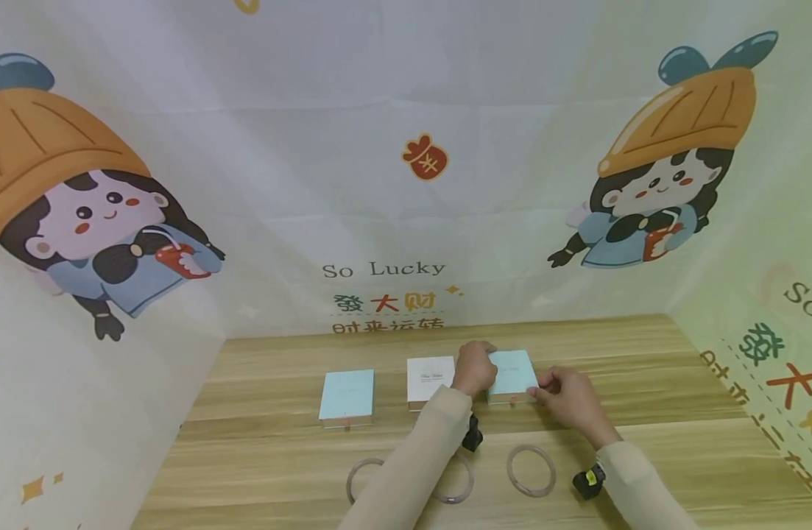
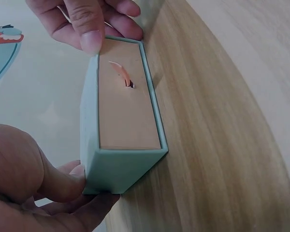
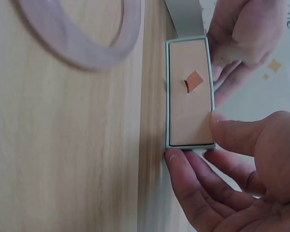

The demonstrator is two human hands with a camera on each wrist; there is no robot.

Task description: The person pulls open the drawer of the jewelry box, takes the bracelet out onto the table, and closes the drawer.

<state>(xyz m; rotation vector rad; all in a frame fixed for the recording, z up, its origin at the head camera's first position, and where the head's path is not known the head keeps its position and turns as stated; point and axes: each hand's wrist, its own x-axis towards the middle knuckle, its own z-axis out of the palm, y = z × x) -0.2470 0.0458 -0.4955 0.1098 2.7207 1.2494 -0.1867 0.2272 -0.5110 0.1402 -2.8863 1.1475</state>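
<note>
A light blue gift box point(image 1: 512, 374) lies on the table between both hands. My left hand point(image 1: 475, 366) grips its left side, thumb and fingers curled at the edge. At the front right corner, my right hand point(image 1: 570, 397) pinches the box between thumb and fingers. In the left wrist view the box's tan end point(image 2: 128, 111) carries a small orange ribbon tab point(image 2: 123, 75). That tab point(image 3: 194, 81) also shows in the right wrist view, where the right thumb point(image 3: 232, 133) presses the box's edge. The box looks closed, and its inside is hidden.
Left of the hands lie a white box point(image 1: 427, 377) and another light blue box point(image 1: 347, 394). Nearer me are three pale purple bangles: a left one point(image 1: 350, 482), a middle one point(image 1: 471, 478) and a right one point(image 1: 509, 470). My left sleeve partly covers two. A printed cloth point(image 1: 280, 184) stands behind.
</note>
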